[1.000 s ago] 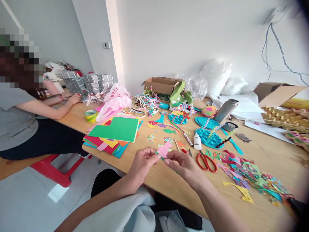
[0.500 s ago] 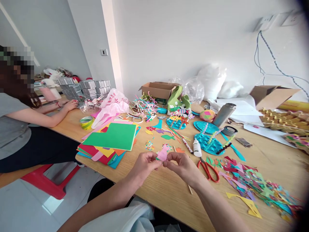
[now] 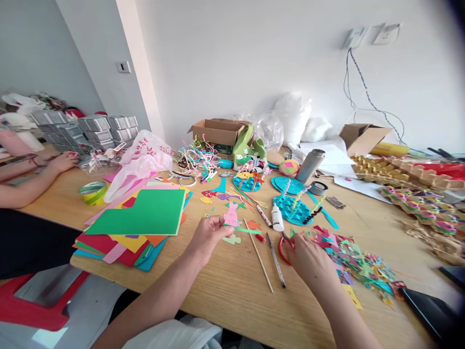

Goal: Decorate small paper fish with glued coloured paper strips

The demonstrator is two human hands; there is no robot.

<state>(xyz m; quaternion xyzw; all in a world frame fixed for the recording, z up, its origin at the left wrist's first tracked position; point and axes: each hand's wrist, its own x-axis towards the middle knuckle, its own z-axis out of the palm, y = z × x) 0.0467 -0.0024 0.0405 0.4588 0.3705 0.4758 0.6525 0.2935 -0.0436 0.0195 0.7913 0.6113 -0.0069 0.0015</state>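
Note:
Between the thumb and fingers of my left hand (image 3: 205, 238) is a pink paper cutout (image 3: 231, 216), shaped like a small animal with ears. A thin green paper strip (image 3: 249, 231) sticks out to the right from its lower edge. My right hand (image 3: 308, 254) is closed over the red handles of the scissors (image 3: 282, 248), which lie on the table with the blades pointing away; its fingers partly hide them. Between my hands lie a wooden stick (image 3: 260, 261), a pen (image 3: 276, 261) and a light green paper fish (image 3: 231, 239).
Coloured paper sheets (image 3: 145, 213) are stacked at left beside yellow tape (image 3: 93, 193). Paper scraps (image 3: 358, 259) spread at right. A glue bottle (image 3: 277, 218), blue egg-tray crafts (image 3: 296, 211) and a steel flask (image 3: 311, 165) stand beyond. A co-worker's hand (image 3: 65, 162) is at far left.
My right hand has left the pink cutout and moved right onto the scissors. My left hand keeps the cutout, now with the green strip showing. The view has turned right.

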